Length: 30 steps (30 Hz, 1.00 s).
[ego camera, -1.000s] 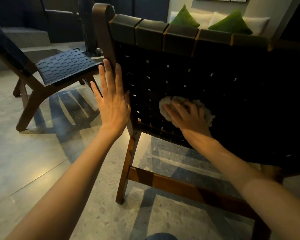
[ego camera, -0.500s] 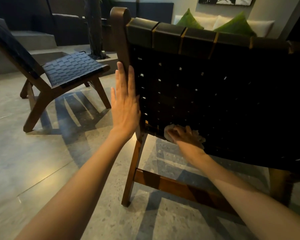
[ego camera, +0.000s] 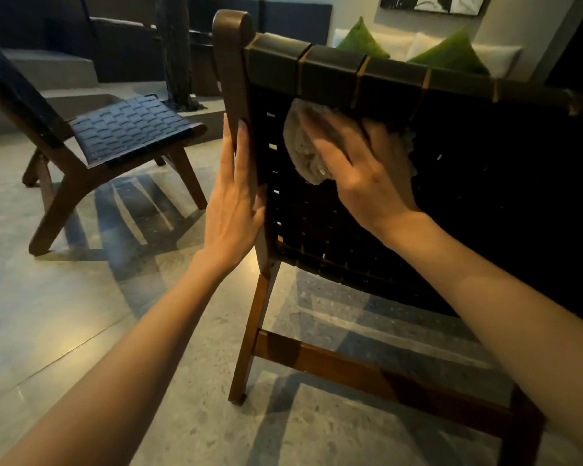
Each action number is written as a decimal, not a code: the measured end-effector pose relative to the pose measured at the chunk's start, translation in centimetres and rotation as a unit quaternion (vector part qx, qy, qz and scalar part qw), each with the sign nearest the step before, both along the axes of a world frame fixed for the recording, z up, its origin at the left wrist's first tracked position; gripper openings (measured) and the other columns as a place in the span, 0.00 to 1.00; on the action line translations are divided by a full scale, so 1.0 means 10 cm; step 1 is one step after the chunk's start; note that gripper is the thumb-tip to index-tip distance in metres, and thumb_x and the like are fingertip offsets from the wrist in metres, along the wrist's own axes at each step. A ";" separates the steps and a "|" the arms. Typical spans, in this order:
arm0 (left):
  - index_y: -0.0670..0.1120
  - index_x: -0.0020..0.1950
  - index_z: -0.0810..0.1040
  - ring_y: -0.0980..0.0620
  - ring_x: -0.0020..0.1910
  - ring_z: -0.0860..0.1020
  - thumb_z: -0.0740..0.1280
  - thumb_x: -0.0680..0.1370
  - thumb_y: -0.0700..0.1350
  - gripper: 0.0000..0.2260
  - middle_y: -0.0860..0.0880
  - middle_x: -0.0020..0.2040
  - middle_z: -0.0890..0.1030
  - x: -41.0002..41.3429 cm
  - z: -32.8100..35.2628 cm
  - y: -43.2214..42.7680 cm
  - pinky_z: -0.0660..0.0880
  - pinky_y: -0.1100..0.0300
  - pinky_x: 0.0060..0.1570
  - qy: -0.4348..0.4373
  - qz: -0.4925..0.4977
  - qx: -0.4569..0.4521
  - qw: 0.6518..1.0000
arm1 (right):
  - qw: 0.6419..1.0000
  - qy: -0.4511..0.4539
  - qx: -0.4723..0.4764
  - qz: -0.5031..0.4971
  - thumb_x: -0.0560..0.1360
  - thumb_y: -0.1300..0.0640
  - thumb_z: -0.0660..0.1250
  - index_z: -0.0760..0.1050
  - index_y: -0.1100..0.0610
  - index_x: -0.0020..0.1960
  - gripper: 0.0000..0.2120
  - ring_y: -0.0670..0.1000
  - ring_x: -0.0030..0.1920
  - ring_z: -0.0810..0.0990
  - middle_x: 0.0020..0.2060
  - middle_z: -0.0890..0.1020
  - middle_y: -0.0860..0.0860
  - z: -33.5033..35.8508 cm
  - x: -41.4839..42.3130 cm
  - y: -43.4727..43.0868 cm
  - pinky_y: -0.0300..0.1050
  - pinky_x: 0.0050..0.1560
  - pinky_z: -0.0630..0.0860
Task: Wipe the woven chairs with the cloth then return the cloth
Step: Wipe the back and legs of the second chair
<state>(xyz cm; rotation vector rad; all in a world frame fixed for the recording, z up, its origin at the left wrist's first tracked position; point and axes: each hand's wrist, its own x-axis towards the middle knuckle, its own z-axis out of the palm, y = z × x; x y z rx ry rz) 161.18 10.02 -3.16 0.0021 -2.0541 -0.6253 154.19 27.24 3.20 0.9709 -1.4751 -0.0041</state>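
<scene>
Right hand (ego camera: pixel 360 169) pressing cloth (ego camera: pixel 305 153) flat-fingered at chair back's (ego camera: pixel 485 196) top-left corner; unwiped weave stretching rightward; left hand (ego camera: pixel 236 203) open, flat against post (ego camera: pixel 236 79).

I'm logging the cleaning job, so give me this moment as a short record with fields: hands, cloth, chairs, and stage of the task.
left hand: flat, straight fingers against the near chair's wooden back post
right hand: presses the cloth on the woven back
cloth: pale, bunched, high on the back near the post
near chair: seen from behind, dark weave
second chair: apart, at left on the floor
stage: wiping; cloth not yet returned
</scene>
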 end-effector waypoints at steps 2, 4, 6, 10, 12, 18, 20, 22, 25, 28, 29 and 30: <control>0.51 0.74 0.38 0.46 0.47 0.76 0.64 0.77 0.38 0.38 0.43 0.78 0.43 -0.01 -0.02 -0.01 0.77 0.53 0.32 -0.010 0.016 -0.008 1.000 | 0.999 -0.047 -0.018 -0.019 0.79 0.64 0.58 0.66 0.54 0.72 0.22 0.58 0.56 0.65 0.67 0.65 0.52 -0.08 -0.01 -0.07 0.52 0.48 0.77; 0.52 0.74 0.37 0.46 0.45 0.76 0.64 0.78 0.38 0.39 0.42 0.78 0.43 -0.02 -0.02 0.00 0.75 0.57 0.29 -0.017 0.020 -0.014 1.000 | 0.996 -0.081 -0.033 -0.030 0.76 0.65 0.58 0.64 0.53 0.73 0.25 0.60 0.54 0.63 0.67 0.60 0.52 -0.20 -0.03 -0.12 0.52 0.47 0.78; 0.54 0.75 0.34 0.48 0.46 0.74 0.64 0.78 0.39 0.41 0.41 0.78 0.43 -0.04 -0.03 -0.01 0.73 0.63 0.29 -0.014 0.021 -0.029 0.999 | 0.994 -0.093 -0.030 -0.038 0.75 0.65 0.58 0.62 0.53 0.73 0.27 0.60 0.52 0.63 0.67 0.59 0.53 -0.32 -0.08 -0.16 0.50 0.45 0.78; 0.52 0.76 0.33 0.60 0.39 0.70 0.63 0.79 0.42 0.40 0.40 0.78 0.43 -0.03 -0.06 -0.07 0.68 0.70 0.28 -0.021 0.011 -0.043 0.999 | 0.993 -0.079 0.056 -0.062 0.79 0.59 0.59 0.61 0.51 0.72 0.22 0.54 0.54 0.70 0.67 0.63 0.51 -0.73 -0.35 -0.23 0.43 0.47 0.76; 0.47 0.76 0.39 0.58 0.36 0.71 0.62 0.80 0.44 0.36 0.40 0.78 0.44 -0.02 -0.05 -0.07 0.69 0.69 0.28 -0.020 0.003 -0.032 0.999 | 0.988 -0.068 0.122 -0.062 0.81 0.54 0.59 0.64 0.53 0.71 0.19 0.50 0.53 0.78 0.66 0.67 0.52 -1.00 -0.56 -0.28 0.43 0.48 0.75; 0.47 0.75 0.38 0.53 0.38 0.75 0.59 0.81 0.49 0.33 0.40 0.78 0.42 -0.01 -0.03 -0.06 0.72 0.64 0.30 -0.022 -0.030 -0.019 0.999 | 0.950 -0.160 0.220 -0.152 0.83 0.53 0.51 0.64 0.49 0.71 0.18 0.51 0.57 0.71 0.68 0.68 0.50 -1.85 -0.93 -0.32 0.47 0.53 0.72; 0.47 0.75 0.37 0.54 0.40 0.74 0.57 0.81 0.53 0.33 0.41 0.78 0.41 0.00 -0.03 -0.05 0.73 0.64 0.31 -0.025 -0.035 -0.016 0.999 | 0.860 -0.338 0.286 -0.253 0.81 0.39 0.47 0.57 0.38 0.74 0.22 0.40 0.66 0.66 0.77 0.52 0.46 -2.03 -0.92 -0.34 0.48 0.62 0.65; 0.48 0.75 0.37 0.55 0.41 0.75 0.56 0.79 0.55 0.34 0.41 0.78 0.40 0.01 -0.02 -0.03 0.74 0.63 0.33 -0.026 -0.043 -0.008 0.999 | 0.807 -0.499 0.241 -0.204 0.71 0.24 0.40 0.60 0.27 0.68 0.28 0.35 0.66 0.66 0.77 0.42 0.44 -1.94 -0.81 -0.33 0.44 0.58 0.67; 0.51 0.74 0.37 0.49 0.46 0.78 0.61 0.80 0.47 0.35 0.43 0.78 0.41 0.02 -0.03 -0.03 0.75 0.65 0.35 -0.019 -0.038 0.005 0.999 | 0.794 -0.489 0.317 -0.173 0.82 0.46 0.50 0.51 0.42 0.77 0.24 0.56 0.76 0.54 0.77 0.50 0.50 -1.69 -0.54 -0.37 0.52 0.73 0.55; 0.53 0.75 0.37 0.45 0.58 0.77 0.64 0.79 0.41 0.38 0.45 0.78 0.43 0.06 -0.05 -0.10 0.68 0.73 0.37 -0.024 -0.022 -0.017 0.999 | 0.769 -0.591 0.226 -0.090 0.80 0.65 0.55 0.55 0.51 0.77 0.28 0.56 0.75 0.55 0.75 0.58 0.53 -1.41 -0.21 -0.24 0.50 0.75 0.54; 0.54 0.75 0.36 0.43 0.61 0.75 0.64 0.79 0.41 0.39 0.45 0.78 0.43 0.08 -0.05 -0.13 0.68 0.72 0.37 -0.029 -0.019 -0.031 0.999 | 0.810 -0.562 0.165 -0.041 0.77 0.69 0.59 0.58 0.53 0.76 0.31 0.56 0.73 0.59 0.74 0.62 0.52 -1.40 -0.11 -0.17 0.49 0.73 0.60; 0.57 0.74 0.34 0.41 0.63 0.74 0.64 0.79 0.41 0.40 0.48 0.78 0.42 0.11 -0.04 -0.16 0.68 0.72 0.38 -0.035 -0.017 -0.046 0.998 | 0.859 -0.502 0.101 0.004 0.73 0.72 0.63 0.62 0.55 0.75 0.33 0.55 0.70 0.63 0.71 0.67 0.52 -1.39 0.01 -0.12 0.50 0.69 0.68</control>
